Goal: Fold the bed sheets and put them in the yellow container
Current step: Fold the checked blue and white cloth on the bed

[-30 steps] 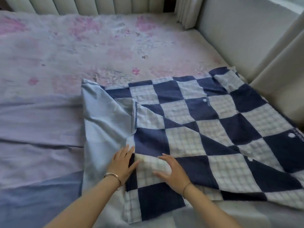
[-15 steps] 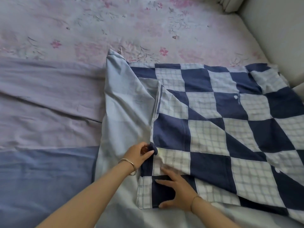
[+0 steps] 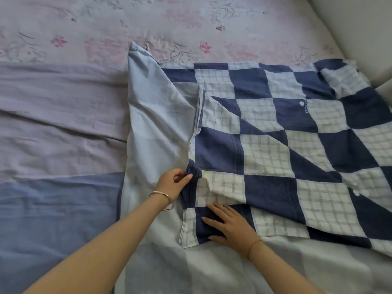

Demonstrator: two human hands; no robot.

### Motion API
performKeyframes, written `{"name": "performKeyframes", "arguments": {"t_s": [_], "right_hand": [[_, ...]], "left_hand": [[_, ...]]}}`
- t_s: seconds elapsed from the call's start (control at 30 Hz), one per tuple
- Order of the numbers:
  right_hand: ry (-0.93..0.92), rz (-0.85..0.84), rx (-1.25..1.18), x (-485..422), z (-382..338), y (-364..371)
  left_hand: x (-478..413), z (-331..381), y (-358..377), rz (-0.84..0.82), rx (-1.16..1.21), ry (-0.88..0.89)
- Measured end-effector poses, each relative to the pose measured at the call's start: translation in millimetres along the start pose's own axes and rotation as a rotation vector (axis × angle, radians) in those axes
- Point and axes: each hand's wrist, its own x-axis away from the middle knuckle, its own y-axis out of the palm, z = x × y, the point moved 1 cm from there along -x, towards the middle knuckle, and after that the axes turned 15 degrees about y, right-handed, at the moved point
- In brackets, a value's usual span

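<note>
- Here, our left hand (image 3: pixel 174 183) pinches a small bunch of the sheet (image 3: pixel 275 149) between thumb and curled fingers. It grips right where the navy check meets the pale blue underside (image 3: pixel 161 128).
- We judge this pinch is meant to pull the turned-back edge straight, so the next fold starts from a clean line.
- Our right hand (image 3: pixel 231 227) lies flat on the sheet's near corner, fingers straight and spread, gripping nothing. It seems to pin that corner so the cloth cannot slide while the other hand tugs.
- The sheet lies spread across the right part of the bed (image 3: pixel 106 28), and its far right corner reaches close to the wall (image 3: pixel 350 22).
- It shows navy squares set against white squares ruled with a fine blue grid, and a small pale logo sits on one navy square.
- Its left edge is flipped over in a long flap, which shows the plain back. A low ridge of cloth rises just right of the pinch.
- The cloth looks thin and soft, and it lies loosely rumpled and not smooth.
- We judge the folding is at an early stage, since most of the sheet lies open.
- A lilac cloth (image 3: pixel 59 107) and a blue cloth (image 3: pixel 53 209) lie just left of the sheet.
- We cannot see the yellow container.
</note>
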Motion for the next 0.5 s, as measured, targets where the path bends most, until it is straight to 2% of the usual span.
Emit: {"name": "performKeyframes", "arguments": {"t_s": [0.1, 0.2, 0.27, 0.43, 0.5], "right_hand": [[-0.054, -0.013, 0.125, 6.4, 5.5, 3.6], [-0.08, 0.117, 0.078, 13.0, 9.9, 2.6], [-0.018, 0.215, -0.071, 12.2, 11.1, -5.2], [0.398, 0.195, -0.694, 16.4, 20.4, -58.9], [0.492, 0.226, -0.921, 17.6, 40.8, -89.5]], "left_hand": [[-0.7, 0.5, 0.8, 0.039, 0.057, -0.048], [-1.3, 4.8, 3.4, 0.063, 0.091, -0.081], [-2.4, 9.2, 4.5, 0.078, 0.14, -0.098], [-11.6, 41.4, 8.0, 0.117, 0.278, -0.083], [-20.0, 57.3, 8.4, 0.161, 0.33, -0.047]]}}
